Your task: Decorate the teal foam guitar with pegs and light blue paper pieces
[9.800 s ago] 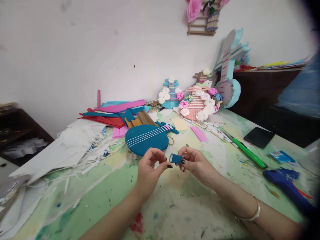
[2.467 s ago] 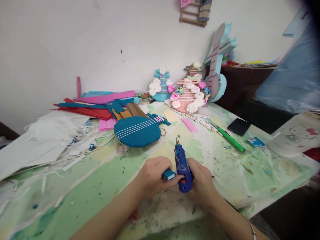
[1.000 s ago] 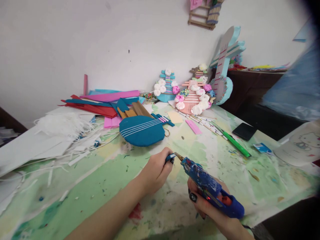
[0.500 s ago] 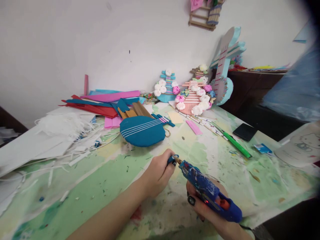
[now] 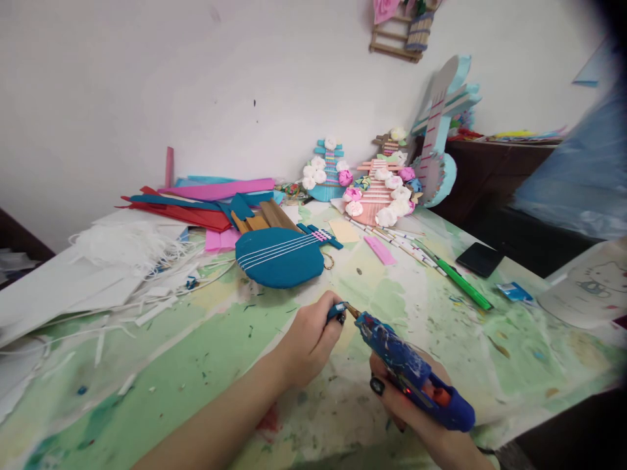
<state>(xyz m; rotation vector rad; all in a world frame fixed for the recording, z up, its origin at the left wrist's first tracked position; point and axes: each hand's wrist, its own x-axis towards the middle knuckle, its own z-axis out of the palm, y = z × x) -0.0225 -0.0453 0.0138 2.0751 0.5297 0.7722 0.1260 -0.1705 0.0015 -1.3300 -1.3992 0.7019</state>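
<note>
My left hand [image 5: 307,341] is closed round a small blue paper roll [image 5: 336,311], held just above the paint-stained table [image 5: 196,365]. My right hand [image 5: 409,406] grips a blue hot glue gun [image 5: 411,372], tilted up to the left. Its brass nozzle [image 5: 351,311] touches the end of the roll. A teal paper guitar body [image 5: 281,256] with white strings lies flat a little beyond my hands.
Coloured paper strips [image 5: 210,202] and white paper shreds [image 5: 122,251] cover the back left. Flowered stick crafts [image 5: 372,189] stand by the wall. A green pen [image 5: 460,282], black phone [image 5: 480,258] and a small blue packet [image 5: 513,291] lie on the right.
About ten seconds ago both hands held the blue roll. My right hand then took up the glue gun and brought its nozzle to the roll; since half a second ago almost nothing has moved.
</note>
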